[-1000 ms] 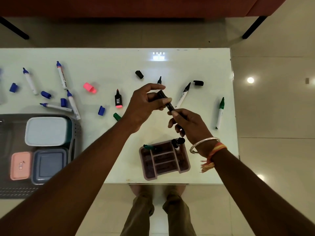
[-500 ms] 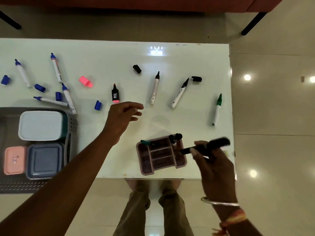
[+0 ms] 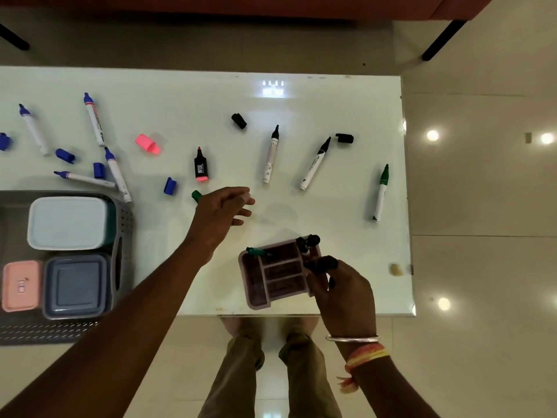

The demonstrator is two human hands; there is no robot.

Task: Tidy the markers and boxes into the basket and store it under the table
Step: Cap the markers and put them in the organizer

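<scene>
My right hand (image 3: 343,292) grips a black marker (image 3: 321,264) upright over the right side of the pink divided organiser (image 3: 259,302), which stands near the table's front edge. Two capped black markers (image 3: 308,241) and a green one (image 3: 256,251) stand in it. My left hand (image 3: 221,211) hovers empty with relaxed fingers above the table, beside a green cap (image 3: 196,195). Uncapped black markers (image 3: 270,155) (image 3: 315,164), a green marker (image 3: 381,193), a pink highlighter (image 3: 200,164) and several blue markers (image 3: 116,173) lie loose. The grey basket (image 3: 123,230) at left holds three lidded boxes (image 3: 67,223).
Loose caps are scattered: black (image 3: 239,121) (image 3: 344,138), blue (image 3: 170,186) (image 3: 65,155), pink (image 3: 147,143). The white table's (image 3: 180,98) right edge and front edge are close to the organiser. A small beige lump (image 3: 396,269) lies near the right edge. My legs stand below the front edge.
My right hand carried the black marker from mid-table back and down into the organiser. My left hand let go of it and drew left, now empty.
</scene>
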